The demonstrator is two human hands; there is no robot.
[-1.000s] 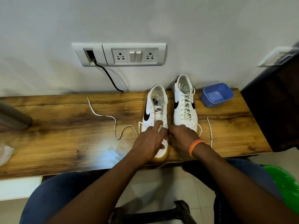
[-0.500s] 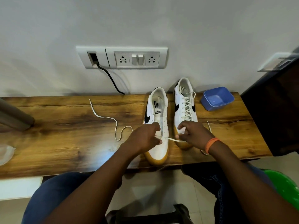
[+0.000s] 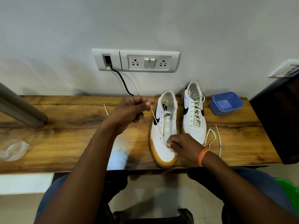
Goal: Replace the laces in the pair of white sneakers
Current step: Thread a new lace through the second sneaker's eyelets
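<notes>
Right hand point(image 3: 182, 147) hides the lace's point(image 3: 155, 118) lower run.

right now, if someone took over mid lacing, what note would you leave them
Left hand: raised beside the unlaced white sneaker with the gum sole, fingers pinching the cream lace pulled up taut from a low eyelet.
Right hand: curled at that sneaker's toe end; what it grips is hidden.
Done: the other white sneaker, nearer the blue plastic tub, is laced, ends loose on the wooden table.
Left: thread the remaining eyelets and even the ends.
</notes>
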